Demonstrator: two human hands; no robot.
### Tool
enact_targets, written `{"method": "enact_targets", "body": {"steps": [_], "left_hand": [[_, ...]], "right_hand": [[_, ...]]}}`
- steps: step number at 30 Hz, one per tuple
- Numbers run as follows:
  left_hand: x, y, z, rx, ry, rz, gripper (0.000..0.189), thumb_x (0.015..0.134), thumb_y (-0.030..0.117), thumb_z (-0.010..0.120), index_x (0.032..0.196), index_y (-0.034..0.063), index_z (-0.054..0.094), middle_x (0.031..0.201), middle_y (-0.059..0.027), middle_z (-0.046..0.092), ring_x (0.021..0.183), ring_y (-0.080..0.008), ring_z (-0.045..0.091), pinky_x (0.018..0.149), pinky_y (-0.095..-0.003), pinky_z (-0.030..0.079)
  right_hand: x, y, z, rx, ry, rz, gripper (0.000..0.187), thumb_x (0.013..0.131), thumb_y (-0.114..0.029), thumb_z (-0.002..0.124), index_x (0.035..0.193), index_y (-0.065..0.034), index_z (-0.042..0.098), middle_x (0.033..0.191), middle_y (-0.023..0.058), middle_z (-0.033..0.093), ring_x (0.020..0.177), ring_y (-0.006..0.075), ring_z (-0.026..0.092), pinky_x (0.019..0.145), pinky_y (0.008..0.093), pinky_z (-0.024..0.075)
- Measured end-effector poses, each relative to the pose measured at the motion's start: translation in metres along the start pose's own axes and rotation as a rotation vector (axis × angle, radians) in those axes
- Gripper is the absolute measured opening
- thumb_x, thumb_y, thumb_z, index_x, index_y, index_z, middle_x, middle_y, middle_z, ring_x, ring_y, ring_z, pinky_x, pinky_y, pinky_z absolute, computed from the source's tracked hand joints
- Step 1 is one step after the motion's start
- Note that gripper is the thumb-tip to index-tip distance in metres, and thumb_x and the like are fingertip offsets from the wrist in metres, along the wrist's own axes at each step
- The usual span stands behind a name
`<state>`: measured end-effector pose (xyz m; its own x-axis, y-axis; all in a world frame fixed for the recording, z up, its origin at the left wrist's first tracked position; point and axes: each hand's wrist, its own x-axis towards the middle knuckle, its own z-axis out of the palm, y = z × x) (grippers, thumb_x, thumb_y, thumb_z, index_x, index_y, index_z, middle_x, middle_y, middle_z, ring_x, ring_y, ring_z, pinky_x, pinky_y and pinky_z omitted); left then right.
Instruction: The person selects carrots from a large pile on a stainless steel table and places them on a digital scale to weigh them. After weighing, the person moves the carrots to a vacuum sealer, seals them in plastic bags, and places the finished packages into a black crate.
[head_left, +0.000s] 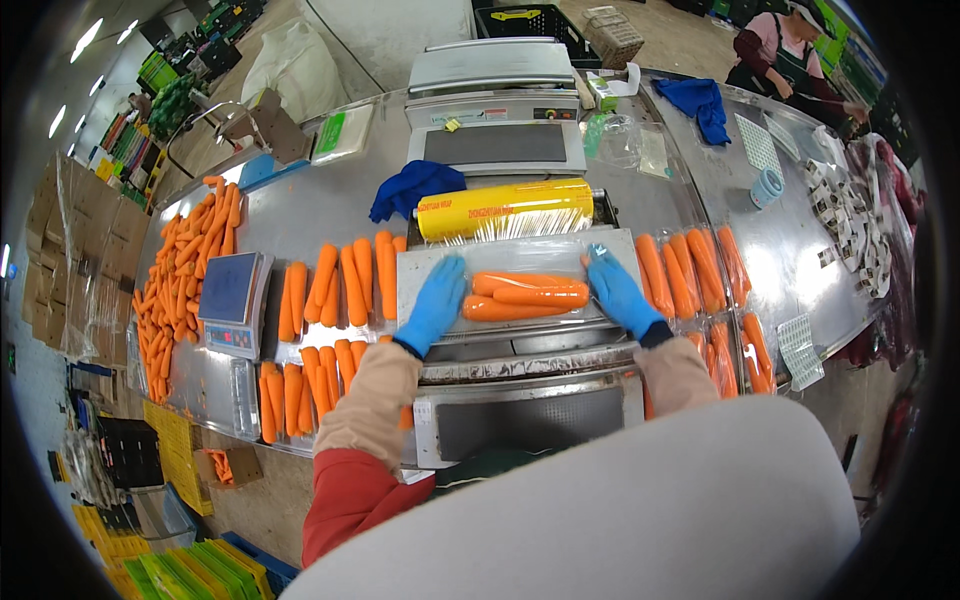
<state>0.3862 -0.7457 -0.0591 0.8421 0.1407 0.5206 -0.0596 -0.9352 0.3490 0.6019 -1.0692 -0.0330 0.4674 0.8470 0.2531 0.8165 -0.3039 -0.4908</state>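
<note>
Three carrots (529, 294) lie side by side under glossy transparent film on the metal plate of the wrapping machine (427, 262). Just left of them is my left hand (436, 298), in a blue glove, fingers pointing away from me. On their right my right hand (619, 289), gloved alike, has shiny film about its fingertips. Whether either hand pinches the film is too blurred to tell. Beyond the plate sits a yellow-printed roll of cling film (506, 208), its loose film hanging toward the carrots. Nearest my body is a dark heating plate (529, 426).
Packed carrots (352, 281) stand in rows at left, more wrapped packs (690, 270) at right. Farther left are a digital scale (231, 300) and a loose carrot heap (184, 270). A second wrapping machine (495, 146) and a blue cloth (415, 187) lie ahead. A person (787, 64) works at upper right.
</note>
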Motion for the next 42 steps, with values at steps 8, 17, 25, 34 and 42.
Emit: {"method": "enact_targets", "body": {"steps": [8, 17, 25, 34, 42], "left_hand": [[-0.032, 0.039, -0.032, -0.374, -0.151, -0.471, 0.018, 0.094, 0.014, 0.052, 0.102, 0.0019, 0.063, 0.104, -0.0205, 0.062, 0.098, -0.0391, 0.056, 0.086, -0.0444, 0.045], [-0.041, 0.019, -0.017, -0.422, -0.100, -0.550, 0.021, 0.098, 0.018, 0.049, 0.091, 0.0025, 0.061, 0.078, -0.0092, 0.060, 0.072, -0.0205, 0.054, 0.066, -0.0328, 0.045], [-0.050, 0.058, -0.029, -0.986, 0.137, -0.775, 0.020, 0.098, 0.017, 0.050, 0.090, 0.0011, 0.060, 0.075, -0.0037, 0.059, 0.067, -0.0115, 0.052, 0.063, -0.0263, 0.044], [-0.164, 0.155, -0.112, -1.010, 0.020, -1.190, 0.016, 0.094, 0.018, 0.062, 0.090, 0.0031, 0.065, 0.079, -0.0023, 0.064, 0.066, -0.0080, 0.058, 0.054, -0.0207, 0.044], [-0.188, 0.130, -0.041, -0.427, 0.092, -0.957, 0.024, 0.090, 0.021, 0.065, 0.084, -0.0023, 0.062, 0.068, -0.0063, 0.058, 0.061, -0.0135, 0.049, 0.056, -0.0326, 0.042]], "right_hand": [[-0.029, -0.038, 0.004, 0.362, 0.093, 0.468, 0.030, 0.091, -0.019, 0.057, 0.111, 0.0022, 0.062, 0.098, 0.0226, 0.066, 0.090, 0.0349, 0.064, 0.081, 0.0404, 0.0499], [-0.026, -0.035, 0.019, 0.212, 0.424, 0.184, 0.030, 0.093, -0.025, 0.055, 0.083, 0.0025, 0.064, 0.078, 0.0177, 0.063, 0.068, 0.0341, 0.059, 0.066, 0.0433, 0.0463], [-0.056, -0.070, 0.025, 0.850, 0.463, 0.635, 0.026, 0.098, -0.023, 0.053, 0.080, -0.0048, 0.056, 0.064, 0.0023, 0.050, 0.056, 0.0088, 0.047, 0.052, 0.0271, 0.0398], [-0.161, -0.168, -0.027, 0.973, 0.303, 0.916, 0.021, 0.095, -0.020, 0.059, 0.085, -0.0019, 0.064, 0.065, 0.0001, 0.056, 0.051, 0.0073, 0.051, 0.046, 0.0226, 0.0387], [-0.186, -0.102, 0.074, 0.829, 0.418, 0.842, 0.028, 0.094, -0.020, 0.062, 0.072, -0.0032, 0.059, 0.059, 0.0008, 0.054, 0.048, 0.0075, 0.048, 0.044, 0.0231, 0.0357]]}}
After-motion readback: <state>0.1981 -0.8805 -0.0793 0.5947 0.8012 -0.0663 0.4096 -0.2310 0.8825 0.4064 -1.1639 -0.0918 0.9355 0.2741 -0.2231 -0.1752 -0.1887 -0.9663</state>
